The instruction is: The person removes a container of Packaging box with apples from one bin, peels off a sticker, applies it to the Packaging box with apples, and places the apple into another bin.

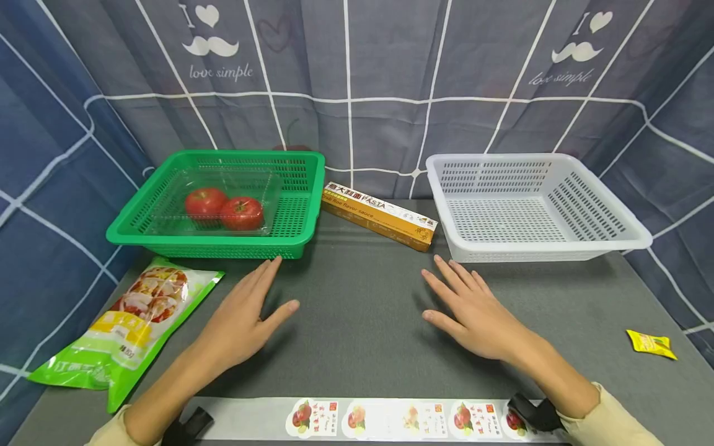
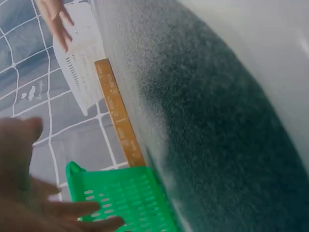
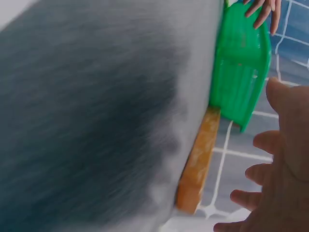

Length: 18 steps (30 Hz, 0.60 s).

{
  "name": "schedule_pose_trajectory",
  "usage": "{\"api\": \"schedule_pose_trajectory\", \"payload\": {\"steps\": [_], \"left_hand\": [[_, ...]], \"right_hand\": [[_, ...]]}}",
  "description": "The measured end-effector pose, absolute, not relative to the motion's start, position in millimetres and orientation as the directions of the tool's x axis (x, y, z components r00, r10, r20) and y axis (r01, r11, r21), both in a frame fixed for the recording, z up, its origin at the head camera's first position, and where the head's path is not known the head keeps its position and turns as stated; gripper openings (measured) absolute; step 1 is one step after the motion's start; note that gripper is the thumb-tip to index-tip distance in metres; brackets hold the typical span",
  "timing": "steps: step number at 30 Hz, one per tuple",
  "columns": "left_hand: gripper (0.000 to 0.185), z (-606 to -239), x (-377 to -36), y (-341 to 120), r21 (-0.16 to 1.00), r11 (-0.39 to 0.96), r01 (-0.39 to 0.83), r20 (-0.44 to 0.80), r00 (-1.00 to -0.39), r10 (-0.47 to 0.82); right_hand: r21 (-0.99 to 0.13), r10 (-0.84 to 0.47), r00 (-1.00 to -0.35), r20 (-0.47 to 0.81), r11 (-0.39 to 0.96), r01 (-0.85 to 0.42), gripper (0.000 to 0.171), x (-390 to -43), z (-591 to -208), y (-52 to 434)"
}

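Open grey felt lies between my hands. Left hand: spread flat, fingertips just short of the green mesh basket, perhaps touching. Right hand: spread flat, holding nothing, near the orange pasta box and white slotted basket.

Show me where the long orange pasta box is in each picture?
Head: the long orange pasta box lies mid-table, between the baskets.
Left wrist: the box runs up the middle-left.
Right wrist: it sits low, right of centre.
Shared landmark: the green plastic basket beside one end of it.
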<state>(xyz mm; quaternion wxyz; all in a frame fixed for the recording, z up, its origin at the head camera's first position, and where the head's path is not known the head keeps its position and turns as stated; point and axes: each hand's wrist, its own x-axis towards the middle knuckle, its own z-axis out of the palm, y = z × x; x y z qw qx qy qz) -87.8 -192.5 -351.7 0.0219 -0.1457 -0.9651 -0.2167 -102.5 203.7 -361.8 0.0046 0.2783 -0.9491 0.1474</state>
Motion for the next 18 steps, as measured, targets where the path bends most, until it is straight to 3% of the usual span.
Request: {"api": "schedule_pose_trajectory", "payload": {"steps": [5, 11, 14, 18], "left_hand": [[0.086, -347.9, -99.9, -189.9, 0.63, 0.745, 0.22, 0.174, -0.975, 0.141], [0.084, -338.0, -120.5, -187.1, 0.911, 0.412, 0.0, 0.018, -0.999, -0.04], [0.08, -335.4, -127.2, -184.3, 0.971, 0.217, -0.102, -0.072, -0.988, -0.139], [0.072, -336.7, -133.1, -178.6, 0.992, 0.012, -0.126, -0.119, -0.96, -0.255]], "right_hand": [[-0.34, -0.569, -0.8, 0.191, 0.726, -0.597, 0.067, -115.8, -344.6, 176.6], [-0.408, -0.566, -0.767, 0.302, 0.65, -0.641, 0.059, -132.2, -324.8, 131.9], [-0.455, -0.542, -0.752, 0.375, 0.6, -0.659, 0.053, -142.5, -317.0, 106.6], [-0.533, -0.486, -0.743, 0.461, 0.517, -0.669, 0.044, -159.7, -306.1, 69.7]]}}
